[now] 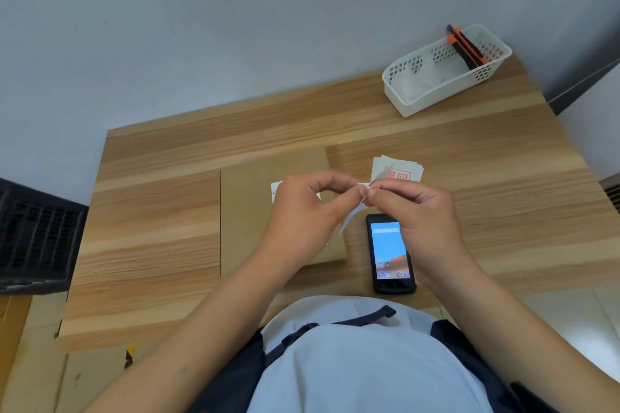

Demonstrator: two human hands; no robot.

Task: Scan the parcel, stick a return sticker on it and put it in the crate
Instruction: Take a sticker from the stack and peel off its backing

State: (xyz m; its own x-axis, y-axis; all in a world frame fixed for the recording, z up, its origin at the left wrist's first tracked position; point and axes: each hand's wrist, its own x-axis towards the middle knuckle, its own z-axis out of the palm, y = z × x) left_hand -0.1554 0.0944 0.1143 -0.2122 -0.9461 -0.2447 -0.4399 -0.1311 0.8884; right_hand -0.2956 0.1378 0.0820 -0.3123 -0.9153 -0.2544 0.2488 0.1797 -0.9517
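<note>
A flat brown cardboard parcel (248, 211) lies in the middle of the wooden table (151, 228), with a white label partly hidden behind my left hand (302, 211). Both hands are raised over the parcel's right edge and pinch one return sticker (352, 214) between their fingertips. The sticker's white backing strip curls down from the pinch. My right hand (422, 225) holds the other side of the sticker. A black handheld scanner (391, 253) with a lit screen lies face up on the table beneath my right hand.
A small pile of return stickers (401, 169) with red print lies beyond my hands. A white plastic basket (446, 70) holding an orange utility knife stands at the far right corner. A black crate (37, 238) sits on the floor to the left of the table.
</note>
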